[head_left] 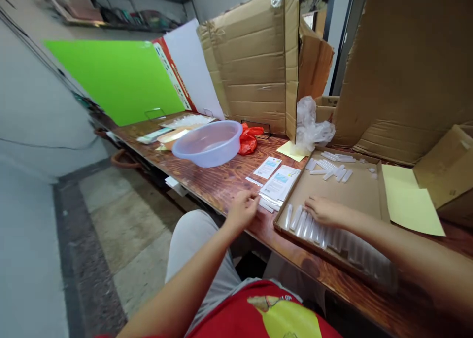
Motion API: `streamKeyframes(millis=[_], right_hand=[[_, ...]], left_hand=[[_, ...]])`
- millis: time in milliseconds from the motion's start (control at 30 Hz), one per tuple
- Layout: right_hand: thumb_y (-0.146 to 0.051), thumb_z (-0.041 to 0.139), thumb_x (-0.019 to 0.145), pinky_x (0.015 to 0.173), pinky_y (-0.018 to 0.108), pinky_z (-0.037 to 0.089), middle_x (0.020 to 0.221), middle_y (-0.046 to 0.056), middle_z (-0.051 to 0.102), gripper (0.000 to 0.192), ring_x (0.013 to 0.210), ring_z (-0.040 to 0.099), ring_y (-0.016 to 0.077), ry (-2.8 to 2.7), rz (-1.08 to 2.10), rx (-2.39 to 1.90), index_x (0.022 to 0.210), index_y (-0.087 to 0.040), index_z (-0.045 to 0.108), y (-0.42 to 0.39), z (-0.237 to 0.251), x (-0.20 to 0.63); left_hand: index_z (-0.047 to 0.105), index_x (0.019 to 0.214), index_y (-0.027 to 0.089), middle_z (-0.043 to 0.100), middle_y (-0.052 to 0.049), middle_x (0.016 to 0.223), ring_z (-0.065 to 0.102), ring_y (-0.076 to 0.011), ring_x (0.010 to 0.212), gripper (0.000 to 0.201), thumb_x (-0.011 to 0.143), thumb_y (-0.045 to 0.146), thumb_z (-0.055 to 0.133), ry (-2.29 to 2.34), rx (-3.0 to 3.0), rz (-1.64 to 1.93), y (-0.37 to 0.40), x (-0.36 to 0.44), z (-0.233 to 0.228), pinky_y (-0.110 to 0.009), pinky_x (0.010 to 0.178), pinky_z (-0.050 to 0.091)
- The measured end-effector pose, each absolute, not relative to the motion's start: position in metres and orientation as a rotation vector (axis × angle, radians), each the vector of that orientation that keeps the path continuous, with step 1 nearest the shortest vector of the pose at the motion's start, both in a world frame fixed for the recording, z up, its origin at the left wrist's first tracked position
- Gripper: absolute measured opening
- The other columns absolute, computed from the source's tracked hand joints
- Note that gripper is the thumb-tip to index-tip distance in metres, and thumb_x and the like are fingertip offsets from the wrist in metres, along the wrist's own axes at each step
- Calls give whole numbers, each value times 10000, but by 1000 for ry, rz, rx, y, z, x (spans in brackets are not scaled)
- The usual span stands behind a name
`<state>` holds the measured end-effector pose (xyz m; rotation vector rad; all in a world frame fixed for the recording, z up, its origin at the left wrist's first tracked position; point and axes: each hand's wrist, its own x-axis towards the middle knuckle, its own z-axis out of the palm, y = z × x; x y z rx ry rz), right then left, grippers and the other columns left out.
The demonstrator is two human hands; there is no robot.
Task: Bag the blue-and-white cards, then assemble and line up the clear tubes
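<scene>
My right hand (325, 212) reaches into a shallow cardboard tray (356, 192), its fingers closed at the top end of a clear plastic tube (303, 216). A row of similar tubes (314, 231) lies side by side along the tray's near edge, partly hidden under my forearm. Just left of the tray, my left hand (244, 208) rests by the table edge with curled fingers. Its fingertips are close to a stack of printed plastic packets (279, 184); whatever they hold is hidden. One more printed packet (267, 167) lies behind that stack.
More tubes (330, 166) lie loose at the tray's far end. Yellow paper sheets (414, 205) lie to its right. A bluish plastic basin (209, 146) and a red plastic bag (249, 139) stand to the left. Cardboard panels (254, 62) rise behind the wooden table (207, 183).
</scene>
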<state>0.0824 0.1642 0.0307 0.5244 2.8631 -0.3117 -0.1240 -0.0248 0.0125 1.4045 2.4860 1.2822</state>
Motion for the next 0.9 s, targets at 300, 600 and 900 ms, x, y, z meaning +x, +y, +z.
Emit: streamKeyframes(millis=[300,600,900], right_hand=[[-308,409,1038,898,335,477,1115,118,659,332,1027,649,218,3030,-399,605,1162,-199,697,147,20,77],[-351,416,1032,973,386,488,1111,110,645,362,1067,632,224,3041,-538,689,1207,-230,709,141,20,83],[-448,446,941,1005,416,481,1127,136,692,405,1083,640,262,2800,-351,2050,1075,-196,733,184,28,238]], left_hand=[[672,1012,193,728,-88,987,614,-255,1045,157,960,276,549,2114,2105,940,-2,-70,5,-438,952,455],[617,1171,194,706,-110,1172,572,-269,1248,280,913,301,629,1846,2089,1152,-22,-75,-6,-453,1065,445],[646,1132,281,720,-72,1168,630,-303,1198,232,909,305,587,2184,2085,1298,-75,-201,40,-532,1080,465]])
